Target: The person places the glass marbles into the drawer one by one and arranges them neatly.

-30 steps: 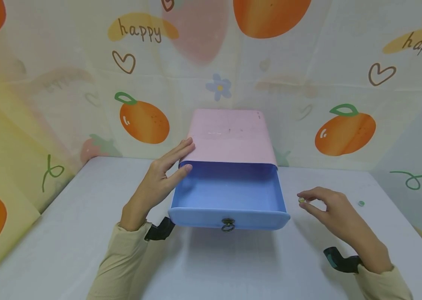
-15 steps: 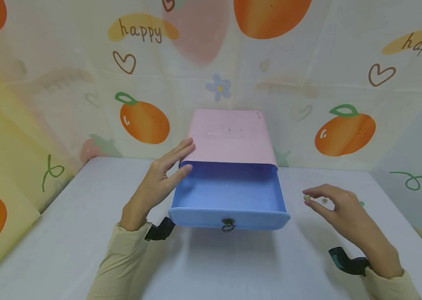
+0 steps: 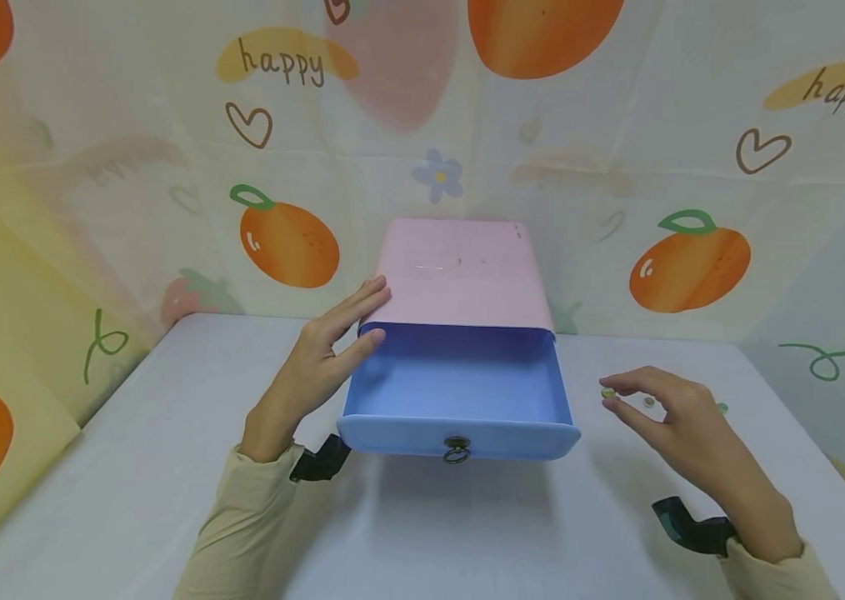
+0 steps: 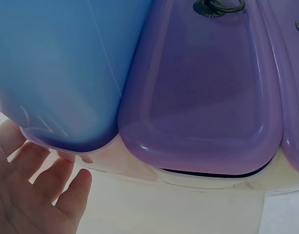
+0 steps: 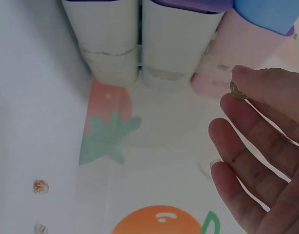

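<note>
- Holding a small yellow-green bead (image 3: 607, 393) pinched between thumb and forefinger, the right hand (image 3: 681, 429) hangs above the table (image 3: 130, 467), just right of the open blue drawer (image 3: 458, 392).
- Drawer is already pulled out from under the pink top of the drawer unit (image 3: 460, 271); its inside looks bare, no bead in it that I can see.
- So, judging by this: opening done, one bead picked up, dropping it into the drawer not yet done.
- More beads lie on the table: a pale one (image 3: 649, 402) close under the right hand, a green one (image 3: 722, 408) peeking out behind it; right wrist view shows two more (image 5: 40, 186) near the cloth backdrop.
- Those look left to collect.
- Left hand (image 3: 317, 358): fingers straight, laid flat against the left side of the unit, thumb at the drawer's back corner, bracing, not gripping.
- Left wrist view shows its fingers (image 4: 52, 180) spread, relaxed, beneath the drawer's corner, holding nothing.
- Right hand pose: wrist low, palm turned inward, other fingers loose and fanned, bead at the fingertips (image 5: 237, 90).
- Both forearms in beige sleeves; dark wrist straps on each.
</note>
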`<action>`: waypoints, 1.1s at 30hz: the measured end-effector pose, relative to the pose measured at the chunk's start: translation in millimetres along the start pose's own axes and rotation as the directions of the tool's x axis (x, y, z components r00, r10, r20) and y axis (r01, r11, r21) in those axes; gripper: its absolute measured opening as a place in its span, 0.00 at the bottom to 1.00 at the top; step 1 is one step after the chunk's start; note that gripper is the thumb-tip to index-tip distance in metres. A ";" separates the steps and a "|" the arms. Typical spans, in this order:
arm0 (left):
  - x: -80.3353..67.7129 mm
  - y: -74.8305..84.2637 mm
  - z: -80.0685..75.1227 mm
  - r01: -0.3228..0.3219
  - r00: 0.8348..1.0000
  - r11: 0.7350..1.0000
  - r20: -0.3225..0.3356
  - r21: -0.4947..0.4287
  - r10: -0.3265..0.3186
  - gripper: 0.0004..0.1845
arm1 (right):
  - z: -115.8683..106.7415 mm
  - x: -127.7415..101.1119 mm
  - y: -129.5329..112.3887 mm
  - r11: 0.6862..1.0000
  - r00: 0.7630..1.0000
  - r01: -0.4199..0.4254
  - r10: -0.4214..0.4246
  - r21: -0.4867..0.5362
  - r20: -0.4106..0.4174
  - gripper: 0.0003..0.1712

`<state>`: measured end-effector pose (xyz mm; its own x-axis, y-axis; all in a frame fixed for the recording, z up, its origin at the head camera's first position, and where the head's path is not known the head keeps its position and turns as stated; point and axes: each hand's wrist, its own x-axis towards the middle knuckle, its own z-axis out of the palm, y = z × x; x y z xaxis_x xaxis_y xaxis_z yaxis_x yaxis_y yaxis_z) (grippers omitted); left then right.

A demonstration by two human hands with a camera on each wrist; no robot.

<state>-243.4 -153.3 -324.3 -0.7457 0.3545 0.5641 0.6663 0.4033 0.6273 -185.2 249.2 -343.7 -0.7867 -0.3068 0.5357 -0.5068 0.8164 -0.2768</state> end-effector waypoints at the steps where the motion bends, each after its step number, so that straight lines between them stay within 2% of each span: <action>1: 0.1 -0.5 0.0 -0.001 1.000 1.000 0.000 -0.001 0.001 0.28 | -0.2 0.2 -0.1 1.000 1.000 0.005 -0.005 -0.002 -0.005 0.20; 7: -0.5 -1.3 0.4 0.001 1.000 1.000 0.000 -0.008 -0.001 0.28 | -0.9 0.8 0.4 1.000 0.999 0.027 -0.027 -0.002 -0.030 0.21; 16: 0.3 -1.3 0.9 -0.006 1.000 1.000 -0.002 -0.006 0.006 0.28 | -2.3 3.4 0.2 1.000 0.999 0.012 -0.013 -0.010 -0.036 0.22; 29: 0.4 -1.1 0.3 -0.004 1.000 1.000 -0.007 -0.002 0.004 0.28 | -9.7 18.2 -9.3 0.997 0.993 0.082 -0.081 0.006 -0.084 0.22; 33: 0.7 -1.1 0.7 -0.005 1.000 1.000 -0.005 -0.001 0.005 0.28 | -11.2 23.2 -10.8 0.989 0.984 0.139 -0.133 0.042 -0.122 0.24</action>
<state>-244.6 -153.0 -325.0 -0.7423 0.3525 0.5698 0.6700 0.4010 0.6247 -194.0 238.7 -319.4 -0.6631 -0.3507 0.6613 -0.6257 0.7446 -0.2326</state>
